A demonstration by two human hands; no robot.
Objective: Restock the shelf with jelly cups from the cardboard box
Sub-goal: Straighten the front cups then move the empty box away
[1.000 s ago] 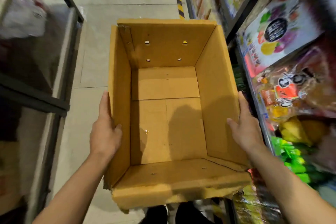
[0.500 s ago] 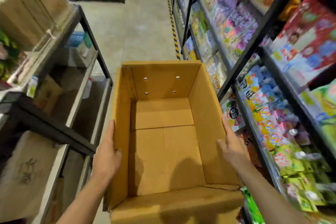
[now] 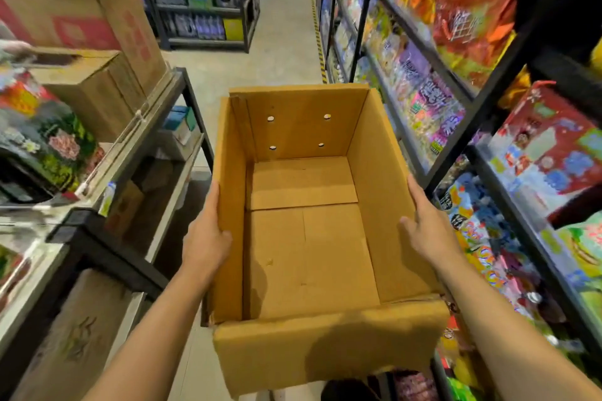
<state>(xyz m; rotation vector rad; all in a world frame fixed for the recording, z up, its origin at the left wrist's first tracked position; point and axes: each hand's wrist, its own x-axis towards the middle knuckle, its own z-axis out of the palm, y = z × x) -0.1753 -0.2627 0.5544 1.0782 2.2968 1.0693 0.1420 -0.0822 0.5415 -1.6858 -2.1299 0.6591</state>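
Note:
An open brown cardboard box [image 3: 309, 247] hangs in front of me over the aisle floor, with nothing inside it and four small holes in its far wall. My left hand [image 3: 205, 238] grips the box's left wall, thumb over the rim. On the right wall my right hand [image 3: 430, 231] holds the box the same way. The shelf [image 3: 456, 98] on my right carries colourful snack and jelly packs on black metal racks.
A grey metal rack [image 3: 153, 127] on the left holds closed cardboard cartons [image 3: 81, 16] and printed packs. The concrete aisle floor [image 3: 280, 42] runs ahead to a dark shelf of bottles [image 3: 198, 0]. A yellow-black stripe [image 3: 321, 52] edges the right shelving.
My view has lifted from the floor toward the aisle ahead. The box stays in both hands and now sits lower in view, level with the racks.

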